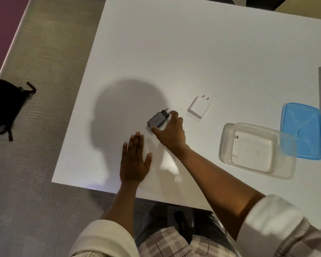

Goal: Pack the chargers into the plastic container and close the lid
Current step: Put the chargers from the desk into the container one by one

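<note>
Since the black charger (158, 118) lies at frame centre w/ its long axis running lower left to upper right, prongs toward upper right, the right hand (170, 132) brackets it lengthwise: thumb at the near end, forefinger by the prongs, not yet clamped. Left hand (134, 160) rests flat below it, holding nothing. White charger (199, 107) sits to the right; plastic container (256, 149) and blue lid (302, 130) are farther right.
</note>
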A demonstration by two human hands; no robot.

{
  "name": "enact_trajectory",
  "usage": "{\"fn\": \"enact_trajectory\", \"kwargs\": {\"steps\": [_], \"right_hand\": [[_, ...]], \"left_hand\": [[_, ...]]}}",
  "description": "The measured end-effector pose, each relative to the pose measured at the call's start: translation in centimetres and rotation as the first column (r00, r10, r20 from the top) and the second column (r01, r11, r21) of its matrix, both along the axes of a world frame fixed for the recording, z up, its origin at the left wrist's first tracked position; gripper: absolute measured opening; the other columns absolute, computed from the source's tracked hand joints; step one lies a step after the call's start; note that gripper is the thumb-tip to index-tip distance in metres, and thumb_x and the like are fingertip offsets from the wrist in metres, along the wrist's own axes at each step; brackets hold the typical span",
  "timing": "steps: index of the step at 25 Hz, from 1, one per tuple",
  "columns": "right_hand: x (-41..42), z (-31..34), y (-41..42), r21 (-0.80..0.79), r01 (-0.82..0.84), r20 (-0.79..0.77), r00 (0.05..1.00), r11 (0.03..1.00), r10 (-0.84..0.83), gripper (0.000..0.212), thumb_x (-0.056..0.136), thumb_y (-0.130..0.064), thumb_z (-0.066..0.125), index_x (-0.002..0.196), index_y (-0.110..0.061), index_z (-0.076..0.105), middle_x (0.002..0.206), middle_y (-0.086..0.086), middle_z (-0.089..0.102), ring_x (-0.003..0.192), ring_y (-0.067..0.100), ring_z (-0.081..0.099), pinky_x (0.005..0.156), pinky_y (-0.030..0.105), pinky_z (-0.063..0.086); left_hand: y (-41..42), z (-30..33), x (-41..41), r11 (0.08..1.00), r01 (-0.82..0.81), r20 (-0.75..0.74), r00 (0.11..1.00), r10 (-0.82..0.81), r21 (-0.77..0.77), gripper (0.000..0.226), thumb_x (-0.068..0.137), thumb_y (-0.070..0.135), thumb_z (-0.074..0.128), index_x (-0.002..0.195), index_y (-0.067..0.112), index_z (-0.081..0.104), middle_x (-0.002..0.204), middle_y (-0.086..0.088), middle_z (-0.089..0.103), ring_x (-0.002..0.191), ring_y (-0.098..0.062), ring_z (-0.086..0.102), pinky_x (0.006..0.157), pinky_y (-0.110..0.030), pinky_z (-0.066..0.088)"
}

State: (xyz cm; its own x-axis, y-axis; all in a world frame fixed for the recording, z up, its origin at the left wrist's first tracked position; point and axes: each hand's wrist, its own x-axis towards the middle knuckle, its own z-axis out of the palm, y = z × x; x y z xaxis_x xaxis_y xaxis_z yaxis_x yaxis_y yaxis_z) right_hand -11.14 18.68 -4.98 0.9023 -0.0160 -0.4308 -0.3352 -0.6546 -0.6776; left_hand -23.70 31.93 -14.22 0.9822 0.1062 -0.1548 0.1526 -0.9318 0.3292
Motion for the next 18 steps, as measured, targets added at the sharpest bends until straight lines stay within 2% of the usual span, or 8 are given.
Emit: {"fn": "enact_trajectory", "kwargs": {"steps": [2,5,8,10,12,15,18], "right_hand": [[0.5,-0.2,2.1,-0.084,0.029,0.041,0.999,0.996,-0.025,0.082,0.068,-0.044,0.078,0.13,-0.023,0.03,0.121,0.009,0.039,0.096,0.037,0.059,0.067,0.04,0.054],[0.9,-0.7,3.4,-0.211,-0.014,0.066,0.997,0.977,0.028,0.079,0.07,-0.044,0.079,0.131,-0.022,0.033,0.123,0.011,0.038,0.096,0.038,0.054,0.061,0.036,0.044],[1.1,-1.3,3.3,-0.215,-0.111,0.016,0.993,0.97,0.117,0.071,0.076,-0.042,0.075,0.135,-0.023,0.041,0.13,0.013,0.036,0.107,0.039,0.051,0.072,0.039,0.051],[1.3,-1.4,2.8,-0.2,-0.206,0.025,0.976,0.958,0.215,0.065,0.08,-0.034,0.071,0.138,-0.023,0.044,0.132,0.016,0.038,0.112,0.039,0.05,0.084,0.041,0.052],[1.4,-1.3,2.2,-0.217,-0.311,0.006,0.947,0.925,0.32,0.066,0.081,-0.024,0.067,0.142,-0.022,0.042,0.136,0.017,0.038,0.118,0.04,0.047,0.09,0.043,0.051],[0.8,-1.1,1.4,-0.273,-0.434,-0.052,0.898,0.859,0.438,0.072,0.08,-0.013,0.064,0.146,-0.023,0.038,0.141,0.019,0.037,0.121,0.04,0.043,0.09,0.045,0.051],[-1.0,-1.1,-0.1,-0.306,-0.466,-0.052,0.879,0.83,0.474,0.07,0.082,-0.008,0.059,0.146,-0.025,0.037,0.139,0.019,0.039,0.12,0.037,0.043,0.087,0.044,0.053]], "left_hand": [[0.1,-0.2,0.1,1.0,-0.008,-0.003,1.0,0.008,-0.005,0.071,0.099,0.051,0.028,0.159,0.018,0.01,0.168,-0.002,0.013,0.156,-0.018,0.008,0.127,-0.044,0.012],[0.1,-0.5,0.0,1.0,-0.011,0.012,1.0,0.011,0.001,0.07,0.1,0.049,0.032,0.159,0.019,0.01,0.169,-0.001,0.012,0.157,-0.017,0.006,0.128,-0.044,0.012],[0.2,-0.8,0.1,1.0,-0.017,0.02,1.0,0.017,-0.012,0.071,0.1,0.047,0.035,0.159,0.017,0.011,0.169,-0.001,0.012,0.157,-0.016,0.004,0.128,-0.042,0.01],[0.2,-0.8,-0.1,1.0,-0.014,0.032,0.999,0.015,-0.016,0.071,0.1,0.046,0.036,0.159,0.017,0.01,0.169,-0.001,0.011,0.157,-0.016,0.005,0.128,-0.041,0.009],[0.3,-0.8,-0.1,0.999,-0.015,0.041,0.999,0.016,-0.032,0.071,0.1,0.045,0.038,0.159,0.017,0.012,0.169,-0.001,0.012,0.157,-0.016,0.005,0.128,-0.042,0.01],[0.3,-0.6,-0.2,1.0,-0.011,0.04,0.999,0.012,-0.021,0.07,0.1,0.044,0.039,0.159,0.015,0.014,0.169,-0.002,0.013,0.157,-0.016,0.006,0.127,-0.044,0.013],[0.2,-0.4,-0.1,1.0,-0.004,0.025,1.0,0.004,0.006,0.071,0.1,0.045,0.037,0.159,0.015,0.013,0.169,-0.003,0.012,0.157,-0.017,0.006,0.127,-0.044,0.013]]}}
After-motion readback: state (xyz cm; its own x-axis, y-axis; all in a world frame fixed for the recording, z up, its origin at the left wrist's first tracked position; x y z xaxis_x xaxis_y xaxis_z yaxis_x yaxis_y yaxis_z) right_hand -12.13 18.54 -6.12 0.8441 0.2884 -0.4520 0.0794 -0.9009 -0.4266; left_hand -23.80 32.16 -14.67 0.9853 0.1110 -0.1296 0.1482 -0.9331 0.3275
